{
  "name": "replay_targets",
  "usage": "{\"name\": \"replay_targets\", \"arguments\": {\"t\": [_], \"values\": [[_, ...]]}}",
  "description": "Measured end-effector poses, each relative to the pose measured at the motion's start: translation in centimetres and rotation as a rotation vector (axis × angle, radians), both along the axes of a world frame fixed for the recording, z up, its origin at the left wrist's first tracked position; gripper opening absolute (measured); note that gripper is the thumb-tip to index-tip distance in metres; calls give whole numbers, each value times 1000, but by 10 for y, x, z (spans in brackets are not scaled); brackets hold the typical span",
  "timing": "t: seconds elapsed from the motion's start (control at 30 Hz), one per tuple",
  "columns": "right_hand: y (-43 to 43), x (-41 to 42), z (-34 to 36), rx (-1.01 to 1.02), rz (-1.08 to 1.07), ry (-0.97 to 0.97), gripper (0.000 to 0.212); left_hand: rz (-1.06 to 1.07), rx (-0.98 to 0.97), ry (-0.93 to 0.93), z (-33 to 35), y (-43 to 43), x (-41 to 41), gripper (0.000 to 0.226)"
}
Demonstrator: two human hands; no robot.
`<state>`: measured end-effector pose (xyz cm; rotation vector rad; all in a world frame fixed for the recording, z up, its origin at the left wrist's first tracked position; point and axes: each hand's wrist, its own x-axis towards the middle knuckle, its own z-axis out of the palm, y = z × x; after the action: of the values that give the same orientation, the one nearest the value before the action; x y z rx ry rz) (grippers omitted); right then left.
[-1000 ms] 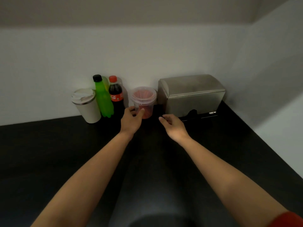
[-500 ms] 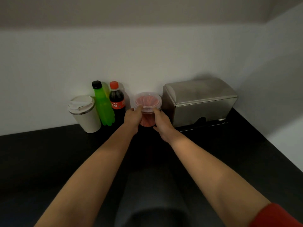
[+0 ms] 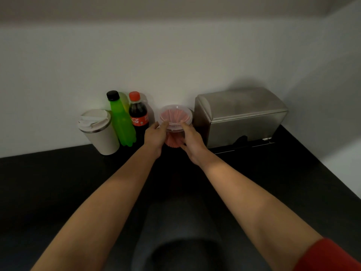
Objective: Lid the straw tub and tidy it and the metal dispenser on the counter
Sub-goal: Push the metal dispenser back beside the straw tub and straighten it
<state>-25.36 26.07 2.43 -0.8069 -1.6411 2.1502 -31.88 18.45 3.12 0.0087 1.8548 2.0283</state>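
Hands meet at the tub (image 3: 174,127), far centre of the black counter (image 3: 58,182), close to the wall. Left hand (image 3: 156,136) cups the tub's left side, thumb hooked over the near edge of the lid (image 3: 175,116). Right hand (image 3: 190,140) wraps the right side, thumb likewise up on the lid's near edge, fingers curled round the wall below. Both grips closed on the tub; both forearms extended forward, converging from the near corners, wrists roughly level. Red sleeve (image 3: 332,257) shows at the right upper arm, near right.

Tub: clear plastic, red straws visible through lid and wall. Lid sits on top; cannot tell whether it is fully seated.

Dispenser (image 3: 240,116) stands just right of the tub, against the wall, touching neither hand. Cola bottle (image 3: 138,116) just left of the tub, green bottle (image 3: 121,120) beside that, white tumbler (image 3: 98,132) furthest left.
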Motion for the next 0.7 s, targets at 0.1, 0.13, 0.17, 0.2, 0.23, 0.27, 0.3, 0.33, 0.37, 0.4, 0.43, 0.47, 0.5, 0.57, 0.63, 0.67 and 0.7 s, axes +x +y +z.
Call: {"name": "replay_targets", "arguments": {"t": [0.1, 0.13, 0.17, 0.2, 0.23, 0.27, 0.3, 0.33, 0.37, 0.4, 0.43, 0.47, 0.5, 0.57, 0.63, 0.67, 0.7], "values": [[0, 1, -1, 3, -3, 6, 46, -13, -4, 2, -1, 0, 1, 52], [0, 0, -1, 8, -1, 9, 46, -13, -7, 5, -1, 0, 0, 51], [-1, 0, 0, 11, 0, 12, 46, -15, -9, 8, -1, -1, 0, 51], [-1, 0, 0, 14, 2, 13, 47, -19, -10, 13, -1, -1, -1, 50], [-1, 0, -1, 18, 3, 11, 48, -25, -11, 14, 0, -1, 0, 50], [-1, 0, -1, 24, 5, 9, 49, -31, -12, 13, -1, 0, -1, 51], [-1, 1, -1, 31, 9, 6, 49, -35, -17, 11, -1, 0, -1, 53], [-1, 2, -1, 37, 14, 3, 49, -36, -22, 8, -1, 0, -1, 54], [-1, 3, 0, 44, 20, 1, 49, -37, -23, 2, -1, -1, -1, 56], [0, 4, 0, 52, 28, 0, 49, -36, -17, -5, -2, -1, -2, 57], [0, 6, 0, 61, 35, -1, 50, -35, -13, -14, -3, -1, -1, 59], [1, 8, 0, 72, 42, -5, 51, -35, -16, -21, -4, -2, 0, 62], [1, 10, 0, 85, 50, -16, 52, -38, -25, -27, -5, -3, 2, 68], [2, 16, -1, 117, 76, -65, 56, -51, -49, -34, -7, -6, 8, 81], [2, 24, -2, 140, 112, -100, 58, -76, -56, -43, -9, -9, 16, 85], [1, 29, -3, 150, 129, -105, 57, -90, -48, -51, -11, -10, 21, 83], [1, 34, -4, 160, 139, -110, 56, -101, -44, -57, -12, -11, 26, 78]]}}
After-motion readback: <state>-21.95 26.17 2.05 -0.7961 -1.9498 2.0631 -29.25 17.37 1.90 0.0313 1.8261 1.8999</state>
